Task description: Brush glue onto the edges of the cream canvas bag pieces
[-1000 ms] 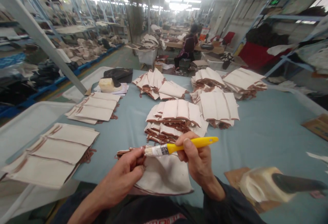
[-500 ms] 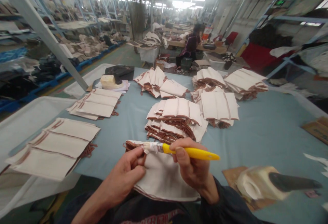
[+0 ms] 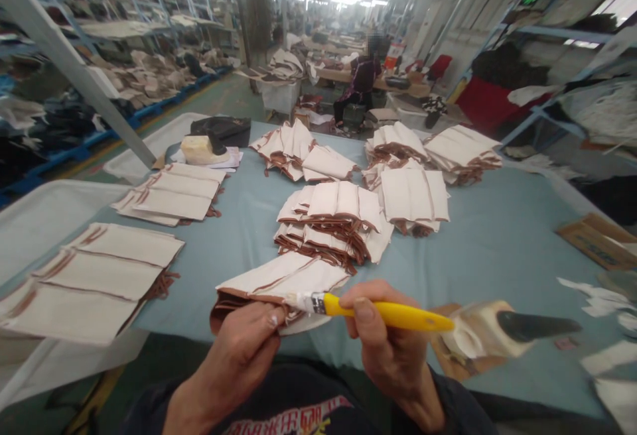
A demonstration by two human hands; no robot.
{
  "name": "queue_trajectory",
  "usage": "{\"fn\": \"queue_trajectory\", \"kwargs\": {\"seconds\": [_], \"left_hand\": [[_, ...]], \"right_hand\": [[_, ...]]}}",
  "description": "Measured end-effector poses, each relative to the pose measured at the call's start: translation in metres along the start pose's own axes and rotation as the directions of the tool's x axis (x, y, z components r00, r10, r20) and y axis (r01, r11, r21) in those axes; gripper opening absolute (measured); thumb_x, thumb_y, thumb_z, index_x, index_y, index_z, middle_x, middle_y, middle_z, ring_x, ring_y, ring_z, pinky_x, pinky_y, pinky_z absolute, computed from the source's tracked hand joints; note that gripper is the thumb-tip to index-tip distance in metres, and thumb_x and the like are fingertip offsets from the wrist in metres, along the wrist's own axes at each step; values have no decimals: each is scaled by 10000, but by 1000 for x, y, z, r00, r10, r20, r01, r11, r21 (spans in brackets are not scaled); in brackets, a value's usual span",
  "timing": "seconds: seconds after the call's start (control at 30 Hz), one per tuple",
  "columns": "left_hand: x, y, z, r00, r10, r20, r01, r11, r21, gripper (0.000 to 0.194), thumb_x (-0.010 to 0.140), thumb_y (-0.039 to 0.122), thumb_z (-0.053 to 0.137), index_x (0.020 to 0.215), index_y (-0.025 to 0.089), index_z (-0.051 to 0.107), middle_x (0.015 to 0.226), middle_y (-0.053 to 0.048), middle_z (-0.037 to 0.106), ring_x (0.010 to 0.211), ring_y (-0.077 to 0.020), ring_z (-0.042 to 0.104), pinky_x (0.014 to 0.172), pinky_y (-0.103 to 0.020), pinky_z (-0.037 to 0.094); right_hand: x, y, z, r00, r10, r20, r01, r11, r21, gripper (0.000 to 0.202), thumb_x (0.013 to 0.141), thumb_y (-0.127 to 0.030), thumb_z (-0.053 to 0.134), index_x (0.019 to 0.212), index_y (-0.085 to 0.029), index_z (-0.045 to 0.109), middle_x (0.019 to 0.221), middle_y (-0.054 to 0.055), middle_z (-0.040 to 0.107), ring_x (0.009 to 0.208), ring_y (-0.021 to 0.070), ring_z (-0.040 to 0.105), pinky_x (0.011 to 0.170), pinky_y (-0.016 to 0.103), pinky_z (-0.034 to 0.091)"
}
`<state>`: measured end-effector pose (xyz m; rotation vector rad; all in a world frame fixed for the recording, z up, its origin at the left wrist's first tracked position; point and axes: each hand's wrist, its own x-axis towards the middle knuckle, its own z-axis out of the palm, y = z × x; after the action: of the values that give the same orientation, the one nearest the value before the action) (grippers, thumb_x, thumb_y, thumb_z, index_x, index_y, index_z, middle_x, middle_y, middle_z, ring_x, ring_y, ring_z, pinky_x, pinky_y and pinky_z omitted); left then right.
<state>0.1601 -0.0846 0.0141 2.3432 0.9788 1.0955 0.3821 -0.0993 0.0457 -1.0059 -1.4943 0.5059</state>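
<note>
My left hand [image 3: 243, 342] is closed on the near edge of a cream fabric piece [image 3: 283, 274] with brown edging, at the table's front. White matter shows on one fingertip. My right hand [image 3: 388, 335] grips a brush [image 3: 398, 314] by its yellow handle. The brush's pale bristles point left and lie at the brown edge, close to my left fingers. Whether they touch the fabric is hard to tell. Just beyond is a stack of similar cream pieces [image 3: 333, 213].
More fabric bundles lie at the back [image 3: 283, 146], right [image 3: 415, 196] and left [image 3: 94, 276] of the blue-green table [image 3: 497, 243]. A pale container with a dark handle [image 3: 482, 332] stands on cardboard at right. A person [image 3: 361, 80] sits far off.
The fabric piece has shifted and now extends away from me, its layered brown edge facing me. Both hands are lower in view, with the brush still in my right hand. The camera view has shifted slightly.
</note>
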Motion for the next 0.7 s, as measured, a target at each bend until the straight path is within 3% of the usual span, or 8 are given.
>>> {"fn": "queue_trajectory", "kwargs": {"seconds": [0.17, 0.27, 0.43, 0.5, 0.7], "left_hand": [[-3, 1, 4, 995, 62, -72, -54, 993, 107, 299, 914, -36, 483, 790, 221, 571, 658, -20, 655, 600, -164, 610, 594, -261, 455], [-5, 3, 6, 996, 51, -78, -43, 994, 101, 295, 923, -24, 486, 782, 219, 578, 657, -24, 657, 600, -161, 615, 597, -257, 470], [-7, 5, 13, 981, 92, -173, -75, 992, 100, 290, 905, -47, 497, 823, 226, 545, 667, -9, 638, 611, -157, 605, 572, -248, 440], [-7, 5, 15, 976, 109, -191, -88, 989, 115, 302, 907, -65, 484, 844, 225, 540, 679, -7, 637, 613, -159, 600, 587, -253, 447], [-10, 1, 16, 977, 151, -152, -133, 984, 121, 264, 960, -39, 495, 913, 208, 576, 750, -37, 694, 676, -176, 639, 651, -256, 505]], "right_hand": [[-13, -15, 2, 998, -7, 60, 7, 1000, 2, 135, 1048, -244, 566, 962, -273, 666, 587, -72, 601, 374, 79, 442, 381, 199, 360], [-22, -15, 10, 999, -1, 38, 1, 1000, 1, 152, 1048, -275, 569, 941, -273, 677, 551, -77, 562, 383, 94, 455, 413, 220, 403], [-27, -9, 11, 983, 141, -120, -120, 979, 167, 295, 1096, -306, 491, 900, -232, 699, 512, -71, 523, 358, 96, 460, 364, 200, 353], [-25, -8, 7, 973, 134, -187, -107, 983, 147, 297, 1095, -292, 498, 889, -225, 701, 517, -68, 530, 364, 91, 464, 364, 190, 347], [-32, -13, 2, 999, 37, 4, -37, 997, -67, 270, 1050, -351, 569, 860, -228, 715, 522, -53, 514, 399, 113, 453, 397, 230, 387]]}}
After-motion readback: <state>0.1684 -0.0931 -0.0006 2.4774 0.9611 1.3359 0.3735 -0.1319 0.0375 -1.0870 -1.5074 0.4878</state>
